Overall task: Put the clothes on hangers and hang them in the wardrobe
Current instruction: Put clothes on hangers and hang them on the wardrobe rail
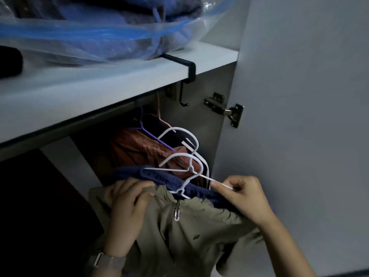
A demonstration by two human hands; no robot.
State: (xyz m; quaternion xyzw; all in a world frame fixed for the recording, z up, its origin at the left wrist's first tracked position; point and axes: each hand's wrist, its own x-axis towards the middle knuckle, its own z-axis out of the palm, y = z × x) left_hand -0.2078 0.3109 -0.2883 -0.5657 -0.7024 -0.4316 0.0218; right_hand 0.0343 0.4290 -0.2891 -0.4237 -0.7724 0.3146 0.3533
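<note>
An olive zip-neck shirt (179,232) hangs on a white wire hanger (180,156), held in front of the open wardrobe. A navy garment (157,176) sits just behind it on a second white hanger (179,129). My left hand (127,206) grips the olive shirt's left shoulder. My right hand (243,196) pinches a white hanger's wire arm at the right shoulder. Both hanger hooks point up, below the dark rail (111,110). A rust-coloured garment (139,148) hangs on a purple hanger (147,130) from that rail.
A white shelf (99,84) runs above the rail, carrying a clear plastic bag (89,31) of blue bedding. A black bracket hook (183,76) clips over the shelf edge. The open wardrobe door (299,116) with its hinge (225,110) stands at the right.
</note>
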